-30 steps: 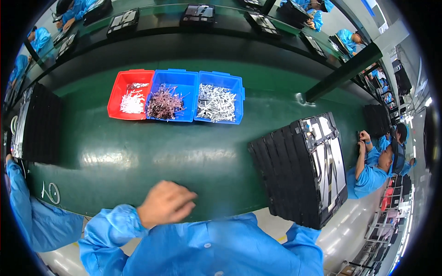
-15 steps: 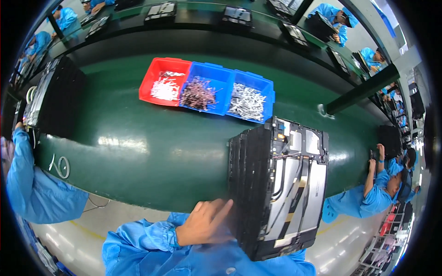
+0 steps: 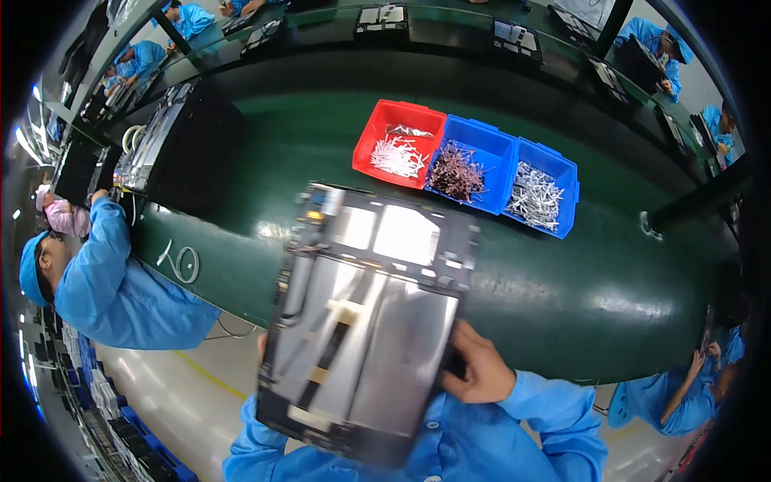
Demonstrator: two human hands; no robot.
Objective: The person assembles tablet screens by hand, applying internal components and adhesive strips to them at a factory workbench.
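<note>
Both hands are clamped on the device [image 3: 393, 337], one on each long side. It is held in front of the person's chest, above the near edge of the bench [image 3: 554, 313], its face with silver plates and black strips turned up, and its far end swung a little to the right.

The right hand [image 3: 488, 371] grips the lower part of the device's right edge. Its digits are parted around a dark gap, the back of the hand faces outward, and the wrist bends in from a blue sleeve [image 3: 554, 402] that slants up from right of the device. Of the left hand [image 3: 262, 344], only a small patch shows at the device's left edge; the rest is hidden behind it, so I cannot tell how the fingers lie.

Beyond the device, to its right, stand a red bin [image 3: 364, 149] and two blue bins [image 3: 486, 143] of small parts. Left of the device lie a cable [image 3: 193, 269] and, farther off, a black stack [image 3: 201, 153].
</note>
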